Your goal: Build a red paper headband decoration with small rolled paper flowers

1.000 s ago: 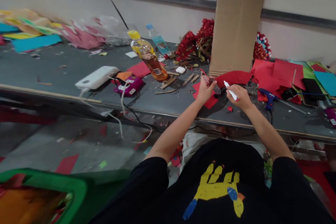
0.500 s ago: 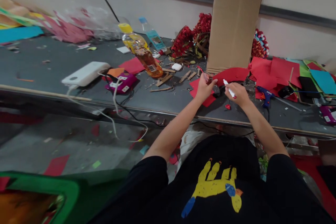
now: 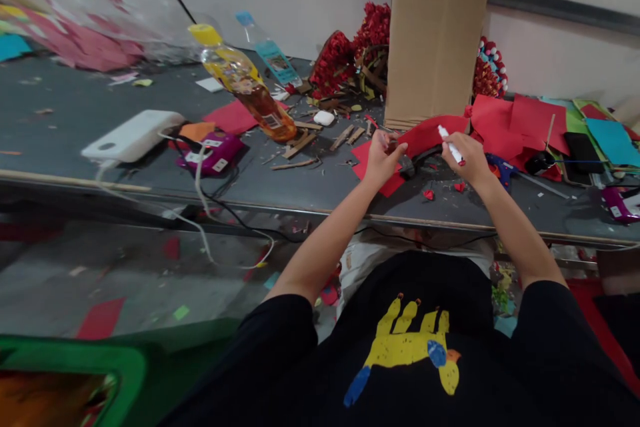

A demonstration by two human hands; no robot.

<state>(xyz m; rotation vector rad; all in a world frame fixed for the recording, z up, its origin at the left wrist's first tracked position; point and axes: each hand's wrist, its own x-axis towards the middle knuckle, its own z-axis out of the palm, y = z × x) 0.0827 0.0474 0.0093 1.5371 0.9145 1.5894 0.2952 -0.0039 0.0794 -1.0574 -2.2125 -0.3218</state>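
My right hand [image 3: 469, 157] is closed around a white marker pen [image 3: 453, 147] with a red end, its pale tip pointing up and left. My left hand [image 3: 384, 159] is closed, thumb and fingers pinched at the near end of a curved red paper strip [image 3: 435, 133]; its fingertips are partly hidden. Flat red paper [image 3: 383, 177] lies beneath the left hand. Two small crumpled red paper bits [image 3: 429, 195] sit on the table between my hands. A blue glue gun [image 3: 503, 170] lies right of my right hand, partly covered by it.
A cardboard panel [image 3: 435, 33] stands behind the hands. Left are a tilted tea bottle [image 3: 250, 93], a blue-capped bottle [image 3: 273, 57], a white power bank [image 3: 133, 137] and cables. Red sheets [image 3: 500, 127] and a black phone [image 3: 584, 152] lie right. A green bin [image 3: 135, 360] stands lower left.
My right hand has moved right with the marker, away from my left hand, showing a second red paper bit and covering part of the glue gun. The view has shifted slightly.
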